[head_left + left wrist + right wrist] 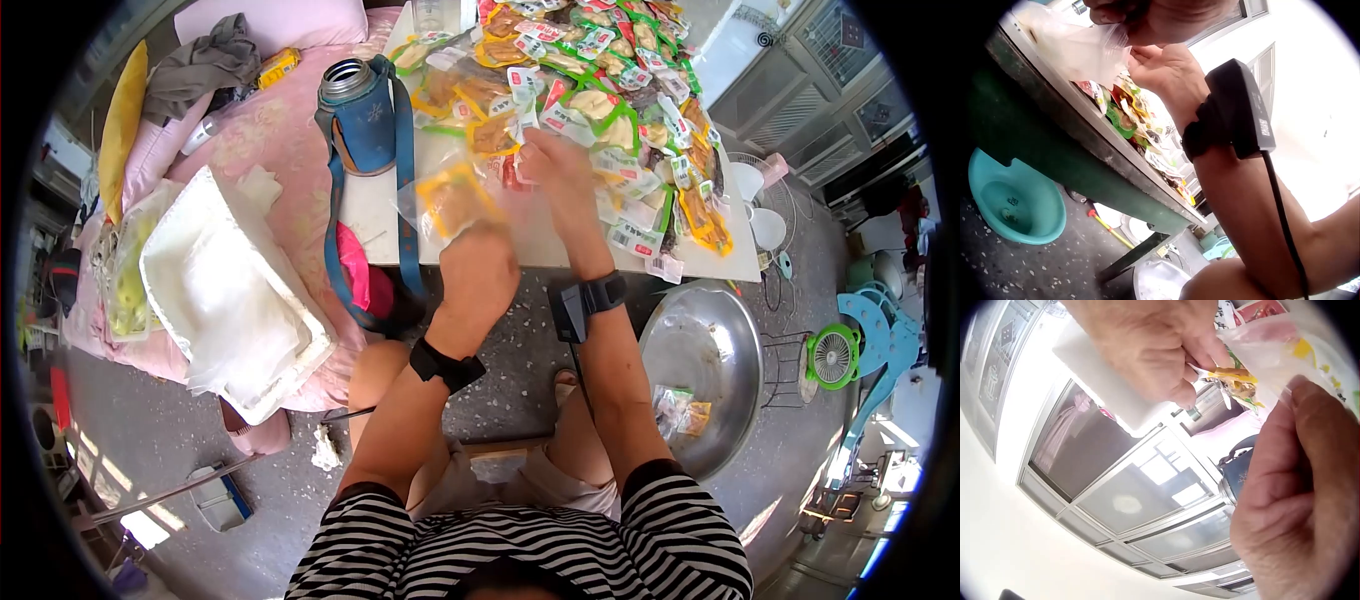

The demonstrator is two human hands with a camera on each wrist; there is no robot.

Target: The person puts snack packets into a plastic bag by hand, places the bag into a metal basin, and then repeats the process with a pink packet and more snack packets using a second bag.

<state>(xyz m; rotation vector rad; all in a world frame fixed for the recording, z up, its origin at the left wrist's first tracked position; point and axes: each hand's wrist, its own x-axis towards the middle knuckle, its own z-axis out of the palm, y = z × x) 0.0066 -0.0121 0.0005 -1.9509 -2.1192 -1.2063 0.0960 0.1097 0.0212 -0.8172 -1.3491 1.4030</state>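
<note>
- My left hand (480, 275) grips a small yellow-edged packet (455, 200) above the near edge of the table (715, 262); its thumb and fingers close on the packet's margin, which seems to leave most of its face uncovered.
- My right hand (560, 175) pinches a clear plastic bag (1272, 353), thumb tip pressed to forefinger at its edge. I take it that so small a pinch lets me pull the thin film taut without bunching it.
- The bag spans the space between my two hands; whether the packet lies inside it or only against it, I cannot tell.
- Just beyond my knuckles, a heap of packets (605, 95) spreads over the tabletop, near enough, I judge, to reach without leaning.
- A blue flask (370, 125) stands upright on my left, mouth uncovered, off to the side where my forearms seem to have room.
- Low on my right sits a metal basin (700, 325) with a few small packets (685, 412) in it; its wide mouth looks handy for things let go from table height.
</note>
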